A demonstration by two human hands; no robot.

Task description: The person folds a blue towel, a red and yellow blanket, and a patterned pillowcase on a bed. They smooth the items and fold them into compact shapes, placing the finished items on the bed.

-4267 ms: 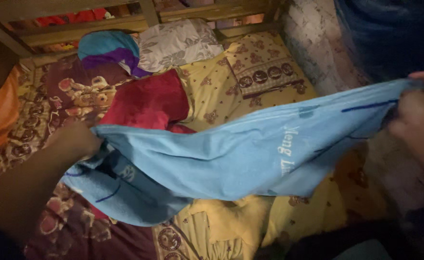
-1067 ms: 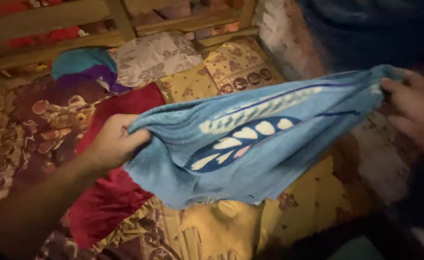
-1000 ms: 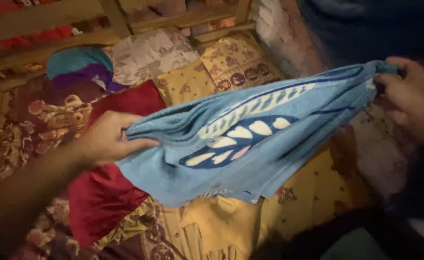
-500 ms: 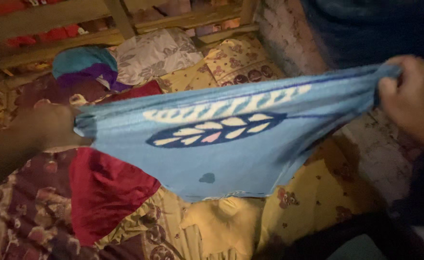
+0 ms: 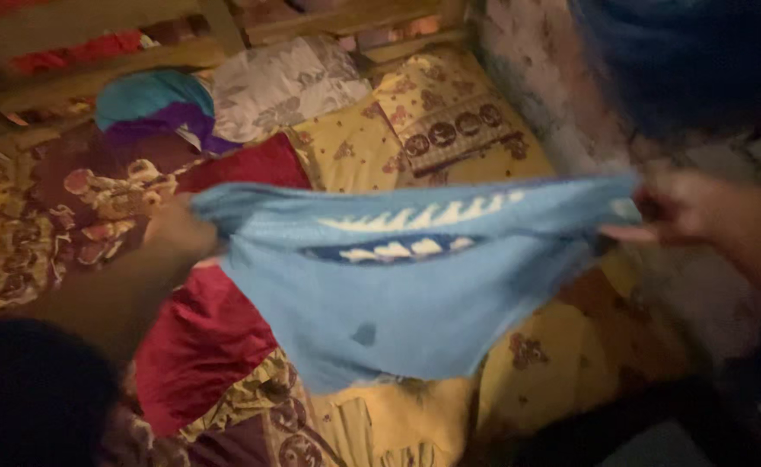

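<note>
Left hand (image 5: 181, 229) and right hand (image 5: 683, 207) each pinch a corner of the blue towel (image 5: 406, 277), stretched over the bed (image 5: 354, 156).

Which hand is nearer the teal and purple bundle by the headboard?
Left. The left hand grips the light blue towel just below the teal and purple bundle; the right hand holds the far end.
</note>
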